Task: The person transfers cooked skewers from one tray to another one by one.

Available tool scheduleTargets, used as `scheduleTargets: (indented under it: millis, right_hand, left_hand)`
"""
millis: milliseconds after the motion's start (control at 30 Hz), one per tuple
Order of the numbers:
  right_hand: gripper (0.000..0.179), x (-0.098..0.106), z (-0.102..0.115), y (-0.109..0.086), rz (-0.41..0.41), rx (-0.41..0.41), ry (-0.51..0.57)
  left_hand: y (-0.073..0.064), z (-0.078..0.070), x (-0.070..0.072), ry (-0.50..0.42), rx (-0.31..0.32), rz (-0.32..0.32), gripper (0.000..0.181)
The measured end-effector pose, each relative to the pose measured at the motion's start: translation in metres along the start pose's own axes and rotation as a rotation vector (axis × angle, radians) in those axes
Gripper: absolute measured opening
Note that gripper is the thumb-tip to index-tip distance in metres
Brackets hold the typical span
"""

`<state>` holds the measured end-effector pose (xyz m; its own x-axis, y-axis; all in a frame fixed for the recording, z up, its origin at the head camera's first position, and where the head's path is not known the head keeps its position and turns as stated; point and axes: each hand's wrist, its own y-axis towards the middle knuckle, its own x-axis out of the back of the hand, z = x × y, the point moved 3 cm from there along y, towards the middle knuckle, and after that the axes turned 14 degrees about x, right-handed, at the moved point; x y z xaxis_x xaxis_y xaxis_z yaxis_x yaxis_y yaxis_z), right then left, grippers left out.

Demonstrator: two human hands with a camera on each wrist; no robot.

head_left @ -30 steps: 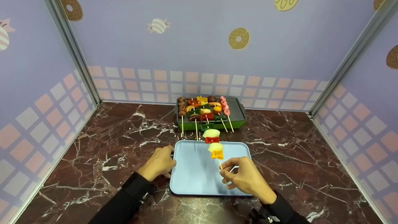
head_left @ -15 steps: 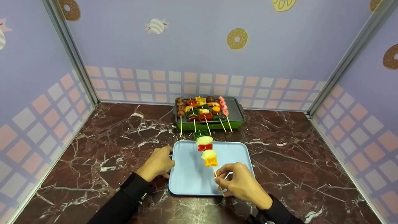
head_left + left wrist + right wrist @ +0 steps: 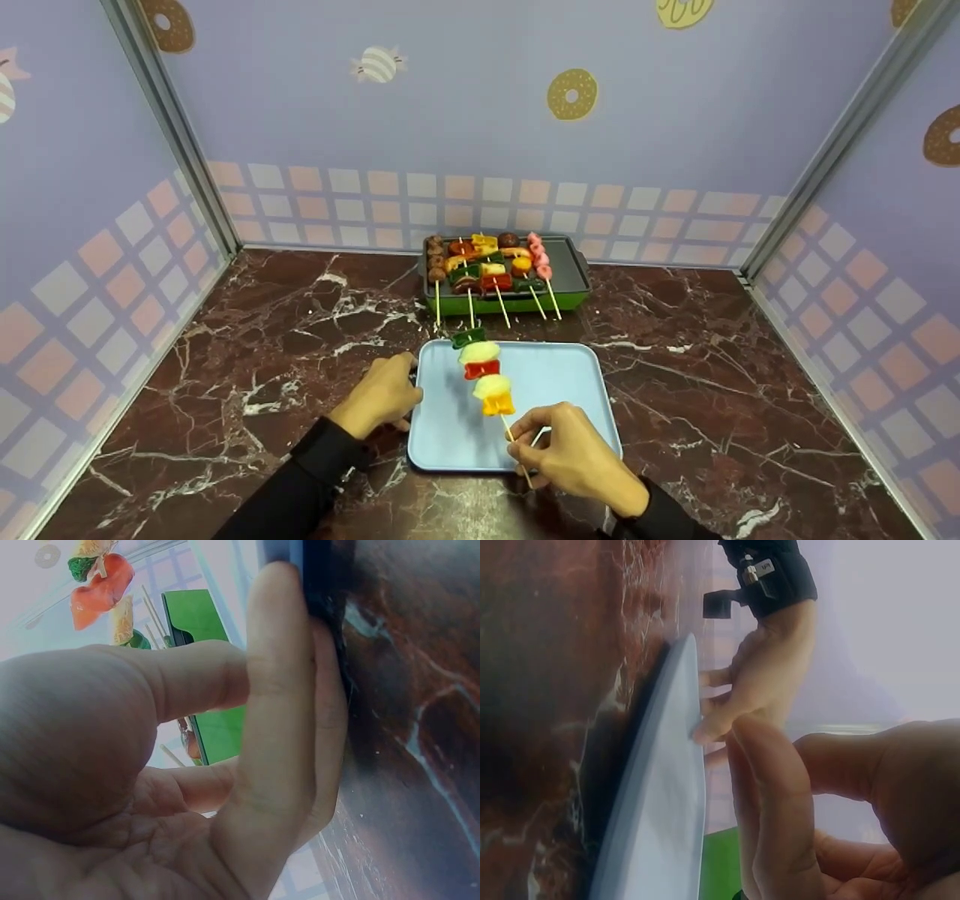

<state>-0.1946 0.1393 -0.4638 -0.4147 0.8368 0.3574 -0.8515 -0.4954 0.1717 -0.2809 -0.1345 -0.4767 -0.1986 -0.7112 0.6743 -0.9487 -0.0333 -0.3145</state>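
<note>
My right hand [image 3: 577,454] pinches the bare stick of a vegetable skewer [image 3: 481,369] between thumb and fingers. Green, pale, red and yellow-orange pieces are threaded on it. The skewer slants to the far left above a light blue tray [image 3: 562,382]; whether any of it touches the tray is unclear. At the tray's left edge, my left hand [image 3: 382,390] holds the rim with the thumb on top. The left wrist view shows the bent fingers of that hand [image 3: 274,712] up close. In the right wrist view the tray [image 3: 667,795] appears side-on, beside my right hand [image 3: 780,802].
Behind the tray stands a green grill [image 3: 517,301] with a dark top. Several skewers lie across it, including one of brown balls [image 3: 436,259] and a pink one [image 3: 540,255]. Their sticks overhang its front. Patterned panels [image 3: 480,127] enclose the dark marbled table [image 3: 720,390].
My right hand has moved leftward and toward the person, bringing the skewer over the tray and away from the grill. The left hand stays at the tray's edge.
</note>
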Motion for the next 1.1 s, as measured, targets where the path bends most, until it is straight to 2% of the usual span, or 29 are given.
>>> scheduleTargets:
  millis: [267,667,867,1100]
  right_hand:
    - [0.017,-0.008,0.001,-0.002,0.021,-0.01,0.007]
    - [0.014,-0.016,-0.003,0.002,0.029,-0.01,0.011]
    - [0.013,-0.022,-0.005,0.006,0.032,-0.017,0.016]
    - [0.01,-0.03,-0.008,0.015,0.039,-0.02,0.032]
  left_hand:
    - [0.0,0.0,-0.001,-0.01,-0.013,-0.003,0.055]
    - [-0.001,0.0,-0.001,0.002,0.001,-0.003,0.055]
    - [0.0,0.0,-0.001,-0.002,-0.02,-0.004,0.052]
    - [0.001,0.0,0.0,-0.005,-0.003,-0.001,0.056]
